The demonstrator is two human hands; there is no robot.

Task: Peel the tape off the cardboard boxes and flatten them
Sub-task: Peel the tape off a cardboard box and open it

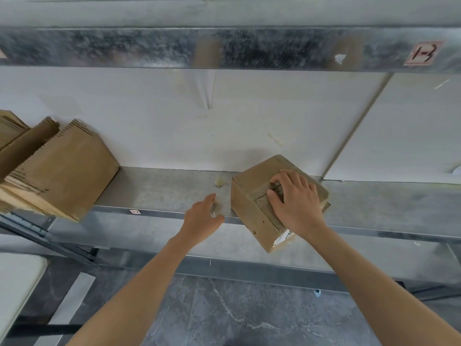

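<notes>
Right grip: right hand [295, 203] lies palm down on top of the cardboard box [252, 216]; forefinger and thumb are bent together at the top seam, pinching at the tape [264, 203].
Left grip: left hand [203, 218] is just left of the box and not touching it, fingers loosely extended toward the shelf [162, 191], thumb out. A clear glossy scrap [214, 210] shows between thumb and forefinger; cannot tell whether it is held or lies on the shelf edge.
Box: closed, brown, set cornerwise on the metal shelf, near corner overhanging the front lip. Tape runs along the top seam and down the near face. White label [284, 239] on the lower right face, partly hidden by the wrist.
Shelf, near: small crumpled clear bit [219, 182] just behind the left fingertips, beside the box's far-left corner. Tiny tag [135, 211] on the front lip.
Shelf, left: stack of flattened cardboard [57, 171], leaning, well apart from the box.
Above: metal beam [149, 48] with a tag reading "1-3" [422, 53].
Below: grey veined floor [249, 315].
</notes>
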